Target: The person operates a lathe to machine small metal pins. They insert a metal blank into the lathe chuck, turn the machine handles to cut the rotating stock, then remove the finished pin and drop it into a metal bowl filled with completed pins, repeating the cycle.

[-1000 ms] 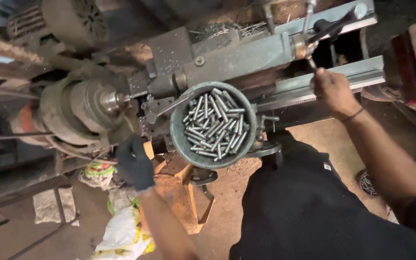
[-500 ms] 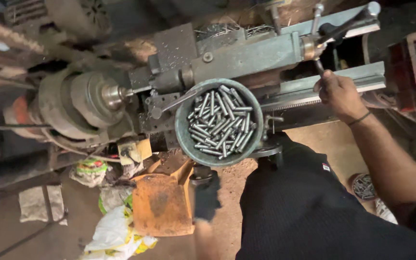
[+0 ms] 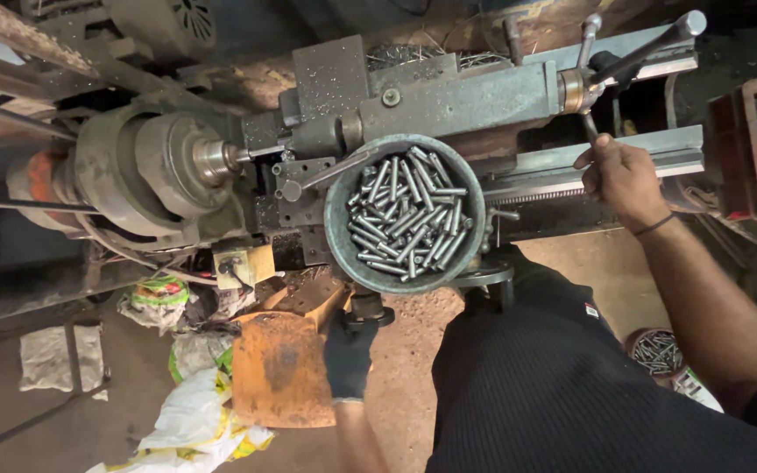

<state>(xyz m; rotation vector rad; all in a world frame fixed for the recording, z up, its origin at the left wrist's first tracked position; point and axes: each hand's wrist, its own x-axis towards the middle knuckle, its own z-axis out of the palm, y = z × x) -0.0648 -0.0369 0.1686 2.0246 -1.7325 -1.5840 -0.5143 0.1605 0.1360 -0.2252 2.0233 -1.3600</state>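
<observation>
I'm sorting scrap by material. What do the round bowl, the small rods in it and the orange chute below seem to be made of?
Bowl: probably metal with dull, worn green-grey paint.
Rods: bare steel by the look, bright silver glints.
Chute: likely sheet metal, orange from rust or paint; hard to say which.

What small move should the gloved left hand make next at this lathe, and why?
Probably turn the black knob it grips. The gloved left hand sits on that knob below the bowl of metal pins, while the right hand already holds the tailstock lever, so both controls seem ready.
</observation>
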